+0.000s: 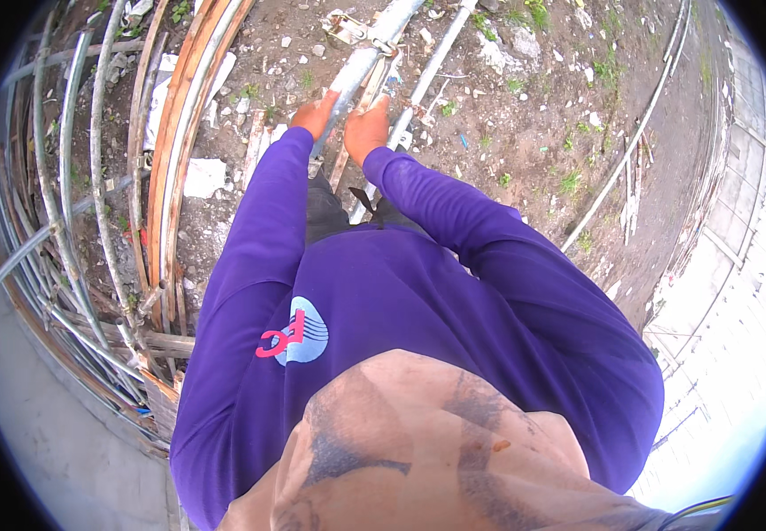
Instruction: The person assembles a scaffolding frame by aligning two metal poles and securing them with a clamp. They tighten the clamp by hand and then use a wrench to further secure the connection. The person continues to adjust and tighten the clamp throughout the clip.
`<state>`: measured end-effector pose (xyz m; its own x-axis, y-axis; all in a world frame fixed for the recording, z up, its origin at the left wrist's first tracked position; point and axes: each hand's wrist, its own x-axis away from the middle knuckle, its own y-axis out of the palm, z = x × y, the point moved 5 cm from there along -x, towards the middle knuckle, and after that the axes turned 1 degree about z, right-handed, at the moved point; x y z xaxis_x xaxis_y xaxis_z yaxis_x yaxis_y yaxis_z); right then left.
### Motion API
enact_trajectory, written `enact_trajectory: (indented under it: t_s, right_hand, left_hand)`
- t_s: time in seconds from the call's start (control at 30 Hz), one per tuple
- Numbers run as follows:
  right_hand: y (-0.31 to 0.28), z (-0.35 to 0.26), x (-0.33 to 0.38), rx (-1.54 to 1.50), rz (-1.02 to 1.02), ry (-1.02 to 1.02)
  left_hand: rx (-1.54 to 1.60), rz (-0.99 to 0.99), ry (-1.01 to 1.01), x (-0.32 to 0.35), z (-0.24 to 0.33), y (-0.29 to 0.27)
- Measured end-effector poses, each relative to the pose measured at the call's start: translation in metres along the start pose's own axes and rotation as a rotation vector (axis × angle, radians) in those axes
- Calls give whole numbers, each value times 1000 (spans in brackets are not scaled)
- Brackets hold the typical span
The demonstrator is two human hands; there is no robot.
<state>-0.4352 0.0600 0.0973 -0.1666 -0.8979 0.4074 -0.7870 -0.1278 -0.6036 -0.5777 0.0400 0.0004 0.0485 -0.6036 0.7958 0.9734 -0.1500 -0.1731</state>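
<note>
Looking down past our cloth-covered chest and purple sleeves, we find both hands out in front, close together and wrapped around the near end of a long grey metal pipe point(358, 69). Our left hand point(313, 115) is clamped on the pipe's left side, and our right hand point(365, 130) grips just beside it, where a narrow wooden slat point(367, 96) lies along the pipe; we cannot tell whether those fingers close on the pipe, the slat, or both. The pipe runs away from us over bare, stony ground point(525, 133), and a metal clamp fitting point(348, 28) sits against it farther up. We judge the pipe stiff and heavy, likely smooth under the palms, and long enough to swing and pull hard at its far end, so a hold with the hands spread wider, or nearer its middle, would steady it better than this grip at one end. A thinner tube point(427, 66) lies just to its right. Off to our left, a stack of pipes and wooden boards point(170, 133) lies piled along the ground; another thin pipe point(631, 142) stretches away on the right toward a pale paved strip point(737, 292).
</note>
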Motion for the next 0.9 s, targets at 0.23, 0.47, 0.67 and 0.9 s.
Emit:
enact_trajectory:
  t_s: [0.23, 0.47, 0.67, 0.9]
  right_hand:
    - [-97, -32, -54, -4, -649, 276]
    - [-159, -130, -122, 531, -1062, 284]
    - [-158, -118, -139, 509, -1008, 263]
    - [-70, -60, -47, 377, -655, -387]
  left_hand:
    - [117, -9, -23, 17, 13, -4]
    - [72, 23, 35, 6, 6, 7]
    - [64, 31, 46, 5, 6, 6]
    - [74, 35, 7, 0, 4, 5]
